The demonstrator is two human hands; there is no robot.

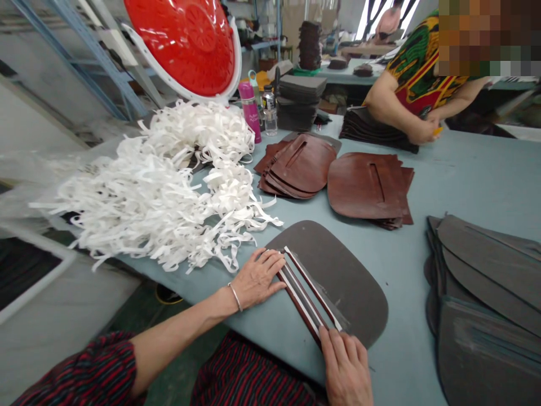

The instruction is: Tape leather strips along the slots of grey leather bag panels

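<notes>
A dark grey rounded panel point(313, 242) lies on the table before me. Along its near edge, a brown leather strip point(298, 301) with white edging runs diagonally, and a second narrow brown strip point(313, 289) lies parallel beyond a slot-like gap. My left hand point(260, 276), a bangle at its wrist, rests with fingers stretched flat over the strips' far end. At the near end, my right hand point(346, 363) has its fingers pressed together on the nearer strip; its thumb is hidden underneath.
A heap of white tape strips point(160, 192) spreads at left. Brown leather pieces point(308, 163) are stacked beyond the panel, with grey panels point(486, 282) at right. A pink bottle point(250, 113) and a clear bottle point(269, 113) stand behind. Across the table a co-worker's hands point(425, 129) hold something yellow.
</notes>
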